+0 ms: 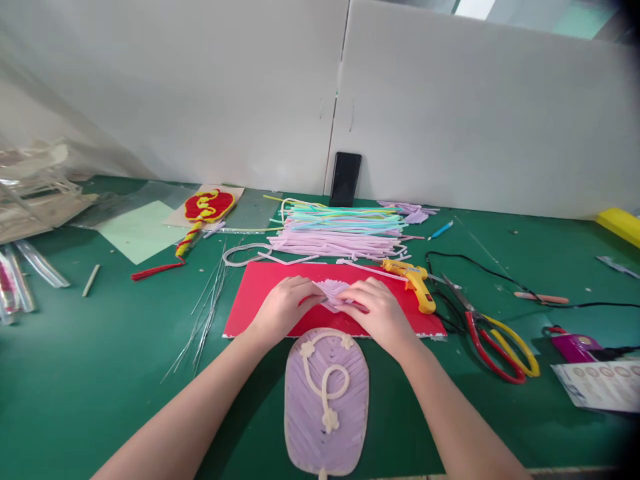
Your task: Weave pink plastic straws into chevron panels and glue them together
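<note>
My left hand (286, 308) and my right hand (376, 308) meet over a red board (263, 283). Between them is a small light-purple piece of pipe cleaners (331, 288), ribbed and pointed in outline. The fingers of both hands are pinched closed on it, one hand at each side; the fingertips partly hide its lower edge. Just below the board, between my forearms, lies a lilac fan (320, 360) made of pipe cleaners, with a cream border, a looping cream line and small cream flowers. A yellow glue gun (415, 283) rests on the board's right end.
Behind the board lies a pile of pastel pipe cleaners (340, 233), with a black phone (345, 179) propped behind. Scissors (495, 340) and a black cord lie right. Thin wires (205, 313), a red-and-yellow fan (210, 205) and a pale green sheet (143, 230) lie left.
</note>
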`<action>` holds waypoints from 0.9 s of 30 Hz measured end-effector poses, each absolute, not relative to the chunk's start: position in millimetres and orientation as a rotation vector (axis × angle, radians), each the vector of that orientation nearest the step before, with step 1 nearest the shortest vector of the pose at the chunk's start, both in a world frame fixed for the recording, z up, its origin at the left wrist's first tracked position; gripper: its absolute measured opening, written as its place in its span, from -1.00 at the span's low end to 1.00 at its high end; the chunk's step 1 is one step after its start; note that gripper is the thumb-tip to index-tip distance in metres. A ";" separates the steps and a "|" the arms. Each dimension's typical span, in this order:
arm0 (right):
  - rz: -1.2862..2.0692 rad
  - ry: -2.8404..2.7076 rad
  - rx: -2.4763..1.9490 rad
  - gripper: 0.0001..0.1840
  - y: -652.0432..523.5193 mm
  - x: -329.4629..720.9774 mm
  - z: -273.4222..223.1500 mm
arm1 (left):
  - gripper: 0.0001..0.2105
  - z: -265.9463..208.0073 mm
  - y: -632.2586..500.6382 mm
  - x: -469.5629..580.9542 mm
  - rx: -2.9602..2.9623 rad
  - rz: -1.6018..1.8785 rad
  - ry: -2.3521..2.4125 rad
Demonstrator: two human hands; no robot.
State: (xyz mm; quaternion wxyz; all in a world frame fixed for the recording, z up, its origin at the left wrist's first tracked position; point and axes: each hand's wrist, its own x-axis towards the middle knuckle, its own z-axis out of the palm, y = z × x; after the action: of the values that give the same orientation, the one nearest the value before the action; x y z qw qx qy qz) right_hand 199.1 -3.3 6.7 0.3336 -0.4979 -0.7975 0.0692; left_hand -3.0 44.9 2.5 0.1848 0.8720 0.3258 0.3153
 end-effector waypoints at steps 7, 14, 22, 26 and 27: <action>0.246 -2.004 -1.303 -0.95 1.6 219.6 8.0 | -0.87 2.6 49.2 -6.1 2.401 0.920 0.911; 0.261 -2.049 -1.287 -0.94 -1.0 208.7 5.0 | -0.85 11.0 38.6 2.1 2.652 0.774 0.821; 0.249 -2.090 -1.250 -0.93 -1.2 202.0 3.0 | -0.85 12.4 36.8 2.6 2.673 0.724 0.835; 0.255 -2.096 -1.234 -0.92 -1.2 201.4 2.6 | -0.87 12.0 35.9 4.2 2.649 0.694 0.817; 0.264 -2.100 -1.229 -0.92 -1.4 201.7 3.2 | -0.88 11.7 36.1 4.4 2.644 0.691 0.811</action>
State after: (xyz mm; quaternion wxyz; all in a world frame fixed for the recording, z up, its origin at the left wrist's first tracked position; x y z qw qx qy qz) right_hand 201.7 -1.4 3.2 0.3401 -0.4721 -0.8070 0.1016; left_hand 4.4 36.1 11.7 0.1448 0.9178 0.2815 0.2399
